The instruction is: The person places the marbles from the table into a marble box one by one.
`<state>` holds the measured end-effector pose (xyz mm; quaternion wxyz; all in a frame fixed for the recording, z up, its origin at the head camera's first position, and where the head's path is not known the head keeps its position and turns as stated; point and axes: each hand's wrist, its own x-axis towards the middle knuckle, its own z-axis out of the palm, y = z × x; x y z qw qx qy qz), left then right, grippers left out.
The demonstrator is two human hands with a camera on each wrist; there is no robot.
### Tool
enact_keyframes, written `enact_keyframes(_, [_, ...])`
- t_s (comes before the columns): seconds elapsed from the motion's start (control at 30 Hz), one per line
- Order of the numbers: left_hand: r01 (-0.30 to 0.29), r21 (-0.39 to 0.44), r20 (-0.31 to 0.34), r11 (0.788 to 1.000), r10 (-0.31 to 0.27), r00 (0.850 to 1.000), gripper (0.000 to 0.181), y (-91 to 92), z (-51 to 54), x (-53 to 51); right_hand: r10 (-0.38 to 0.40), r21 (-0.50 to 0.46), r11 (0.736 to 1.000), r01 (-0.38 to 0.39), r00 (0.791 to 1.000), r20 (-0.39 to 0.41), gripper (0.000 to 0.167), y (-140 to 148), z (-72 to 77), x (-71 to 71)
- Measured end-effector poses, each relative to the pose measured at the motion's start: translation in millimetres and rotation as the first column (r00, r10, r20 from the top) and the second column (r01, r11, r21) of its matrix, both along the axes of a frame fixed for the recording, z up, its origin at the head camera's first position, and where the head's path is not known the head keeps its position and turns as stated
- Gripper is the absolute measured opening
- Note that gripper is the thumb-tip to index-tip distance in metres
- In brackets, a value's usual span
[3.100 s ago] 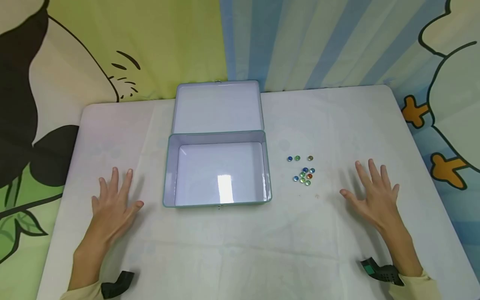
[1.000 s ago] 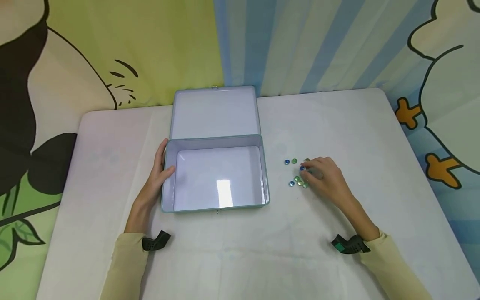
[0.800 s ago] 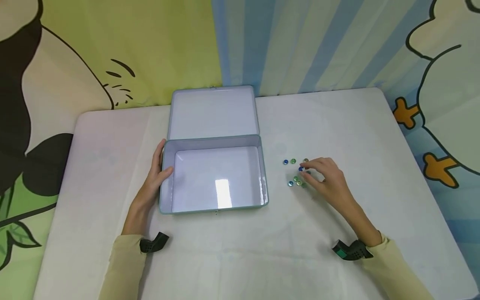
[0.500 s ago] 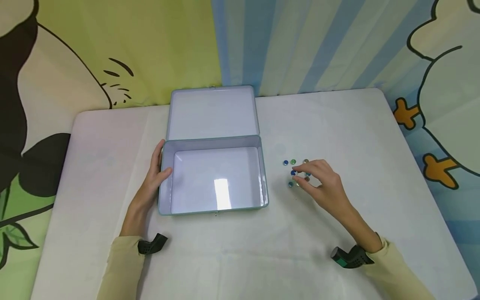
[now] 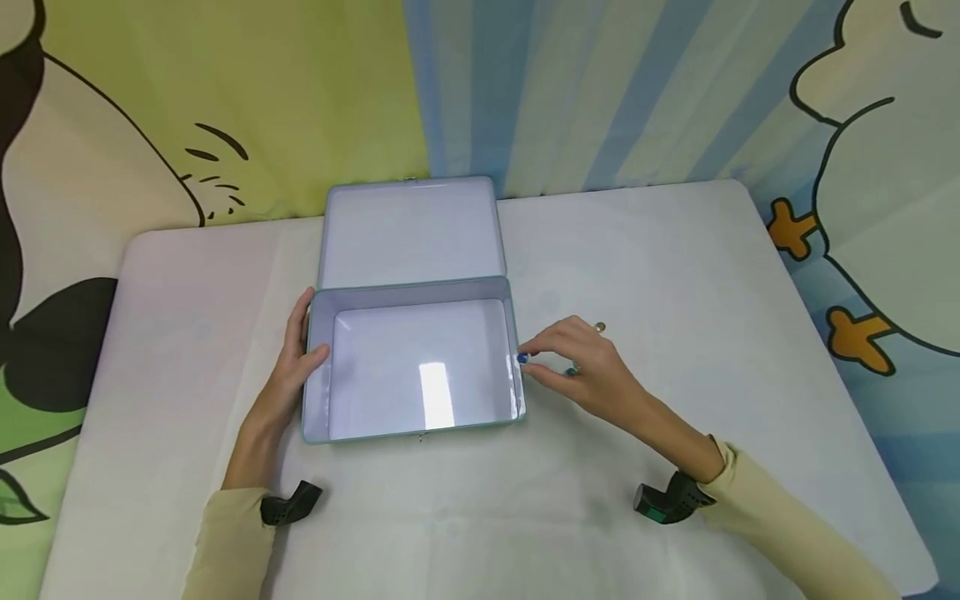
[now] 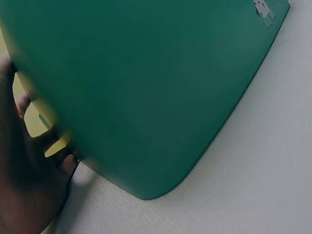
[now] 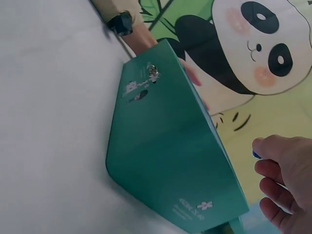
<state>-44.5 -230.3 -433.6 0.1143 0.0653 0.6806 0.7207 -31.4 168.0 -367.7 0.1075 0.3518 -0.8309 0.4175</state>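
The right hand has moved left, toward the left hand, carrying the blue marble from the scattered group to the box; half a second ago it was among the other marbles. The left hand has kept its place at the box.

The right hand is narrow, thumb and fingertip pinching the blue marble at the box wall nearest that hand. Seen from the head, the marble overlaps the rim; whether it touches is impossible to tell. The left hand grips the opposite wall, thumb over the rim and fingers along the outside.

There is one box, standing between the hands, with one lid folded back beyond them. Its pale floor shows a bright patch of light. The outside is green, with a clasp on the front wall.

Three marbles can be counted with confidence: the blue one pinched, an amber marble just beyond the right hand's knuckles, and a bluish marble partly hidden under that hand. The right hand blocks the view around them.

Two black wrist devices, left and right, sit behind the hands, one at each sleeve. Under everything lies the white table.
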Motion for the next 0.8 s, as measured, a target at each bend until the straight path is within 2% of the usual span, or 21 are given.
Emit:
enact_keyframes(0.17, [0.012, -0.004, 0.001, 1.000, -0.012, 1.000, 0.076, -0.9, -0.8, 1.3, 0.047, 0.070, 0.996, -0.048, 0.999, 0.013, 0.025, -20.2, 10.3, -5.8])
enact_keyframes(0.27, [0.018, 0.006, -0.002, 1.000, -0.018, 1.000, 0.075, -1.0, -0.3, -0.2, 0.076, 0.140, 0.987, -0.081, 0.996, 0.039, 0.022, -34.0, 19.6, -14.3])
enact_keyframes(0.53, [-0.003, 0.012, -0.012, 1.000, 0.003, 1.000, 0.075, -2.9, 1.2, -3.1, 0.177, 0.305, 0.929, -0.210, 0.975, 0.131, 0.014, -79.2, 34.1, -45.1])
enact_keyframes(0.63, [0.004, 0.019, -0.014, 1.000, -0.004, 1.000, 0.076, -2.8, -0.3, -2.1, 0.198, 0.368, 0.891, -0.266, 0.957, 0.211, 0.014, -97.6, 36.4, -52.4])
enact_keyframes(0.8, [0.012, 0.029, -0.005, 0.999, -0.012, 1.000, 0.074, -1.3, -2.3, -1.5, 0.249, 0.416, 0.818, -0.398, 0.896, 0.366, 0.016, -131.9, 31.8, -64.8])
